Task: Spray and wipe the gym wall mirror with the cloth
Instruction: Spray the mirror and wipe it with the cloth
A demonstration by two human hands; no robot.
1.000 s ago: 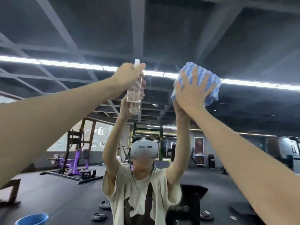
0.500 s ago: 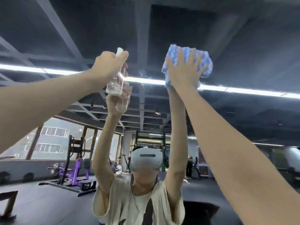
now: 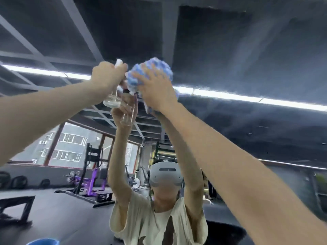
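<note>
In the head view our left hand [image 3: 106,76] clenches the clear plastic spray bottle [image 3: 111,100] high up. Just right of it our right hand [image 3: 156,93], fingers spread, presses the fluffy blue-and-white cloth [image 3: 152,69] on the large glass wall mirror [image 3: 247,50]. Wiping, we judge; next needs firm sweeping strokes.

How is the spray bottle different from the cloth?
The spray bottle is see-through with a white top, while the cloth is blue and white and fluffy. The left hand grips the spray bottle with curled fingers, but the right hand presses the cloth with spread fingers. Both are held up high at the mirror, close beside each other.
</note>
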